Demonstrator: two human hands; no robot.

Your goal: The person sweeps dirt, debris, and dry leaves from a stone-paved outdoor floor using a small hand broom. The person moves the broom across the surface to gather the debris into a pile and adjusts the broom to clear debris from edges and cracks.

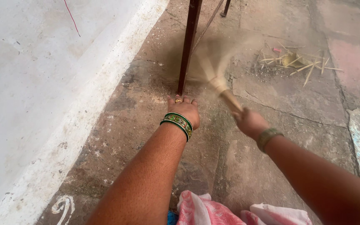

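My left hand, with green bangles on the wrist and a ring, rests palm down on the stone floor right at the foot of a dark red metal leg. My right hand, a green bangle on its wrist, grips the handle of a straw broom. The broom's bristles are blurred with motion and fan out over the floor beside the leg. Fine dust lies on the floor around the leg's foot.
A heap of dry straw and yellow leaf bits lies on the floor at upper right. A whitewashed wall with a raised white base runs along the left. A second thin leg stands farther back. Pink and white cloth shows at the bottom.
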